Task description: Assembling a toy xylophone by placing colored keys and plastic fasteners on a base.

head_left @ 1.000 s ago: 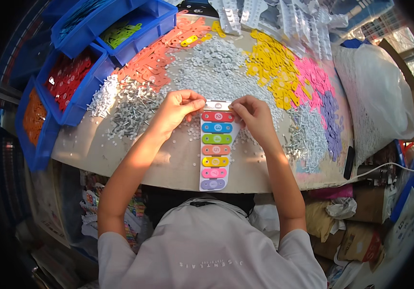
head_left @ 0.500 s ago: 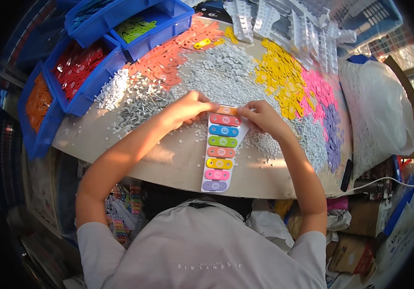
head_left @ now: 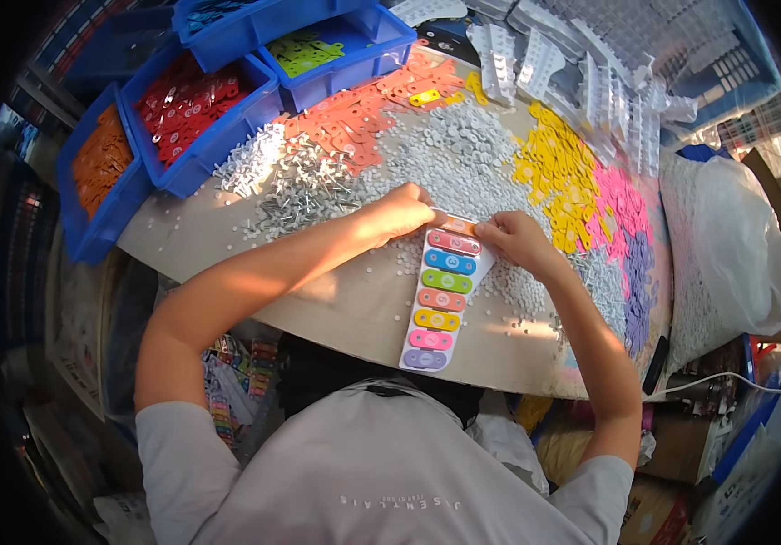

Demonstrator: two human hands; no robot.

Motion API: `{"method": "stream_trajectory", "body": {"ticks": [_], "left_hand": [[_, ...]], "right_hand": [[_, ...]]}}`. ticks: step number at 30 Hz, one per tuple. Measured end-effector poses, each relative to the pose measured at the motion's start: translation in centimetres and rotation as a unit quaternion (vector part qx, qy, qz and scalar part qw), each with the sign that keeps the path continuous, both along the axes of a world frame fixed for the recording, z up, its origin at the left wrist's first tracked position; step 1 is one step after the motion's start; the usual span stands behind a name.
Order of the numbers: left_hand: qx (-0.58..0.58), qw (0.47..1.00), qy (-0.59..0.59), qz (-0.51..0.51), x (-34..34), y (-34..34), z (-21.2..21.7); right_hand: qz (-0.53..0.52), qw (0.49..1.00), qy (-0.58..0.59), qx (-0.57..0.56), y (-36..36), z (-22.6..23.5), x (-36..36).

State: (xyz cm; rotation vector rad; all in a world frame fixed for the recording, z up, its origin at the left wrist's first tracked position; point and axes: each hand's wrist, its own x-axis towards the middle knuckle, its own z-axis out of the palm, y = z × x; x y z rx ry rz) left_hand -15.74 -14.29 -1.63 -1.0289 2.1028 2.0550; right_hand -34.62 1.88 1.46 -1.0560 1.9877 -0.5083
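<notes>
A toy xylophone [head_left: 446, 300] with coloured bars on a white base lies lengthwise before me, its narrow end near the table's front edge. Across its far, wider end is an orange bar [head_left: 457, 223]. My left hand [head_left: 403, 214] pinches that bar's left end, the fingertips partly hidden behind the knuckles. At the right end, the thumb and fingers of my right hand [head_left: 522, 242] close on the same bar. Small white round pieces [head_left: 449, 150] are heaped just beyond both hands.
Metal pins [head_left: 309, 195] and salmon bars [head_left: 341, 127] lie left of the heap; yellow [head_left: 558, 177], pink [head_left: 625, 202] and purple bars [head_left: 637, 286] lie right. Blue bins [head_left: 200, 177] of bars stand far left. Clear plastic trays [head_left: 604, 104] sit far right, beside a white sack [head_left: 726, 245].
My view has shifted, so the table and xylophone appear further right. Both hands stay at the orange bar's ends; the left fingers look more curled.
</notes>
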Motion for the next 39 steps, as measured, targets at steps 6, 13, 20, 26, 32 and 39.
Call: {"method": "stream_trajectory", "body": {"ticks": [6, 13, 20, 26, 32, 39], "left_hand": [[-0.235, 0.970, 0.054, -0.036, 2.7, -0.5, 1.8], [-0.551, 0.820, 0.086, 0.127, 12.3, -10.9, 3.2], [-0.605, 0.792, 0.009, 0.084, 16.8, -13.3, 0.9], [-0.648, 0.757, 0.012, 0.082, 16.8, -13.5, -1.0], [-0.601, 0.794, 0.001, 0.094, 17.4, -13.8, -1.3], [-0.552, 0.819, 0.063, 0.146, 17.6, -13.8, -1.0]], "right_hand": [[-0.178, 0.968, 0.032, -0.175, 3.9, 1.0, 2.0], [-0.192, 0.837, 0.498, -0.125, 17.6, 3.4, -4.6], [-0.169, 0.837, 0.508, -0.116, 23.3, -1.4, -5.1], [-0.220, 0.856, 0.449, -0.133, 23.2, -2.0, -5.1], [-0.242, 0.845, 0.442, -0.178, 22.9, -1.2, -4.0], [-0.308, 0.854, 0.392, -0.147, 21.7, 1.1, -3.2]]}}
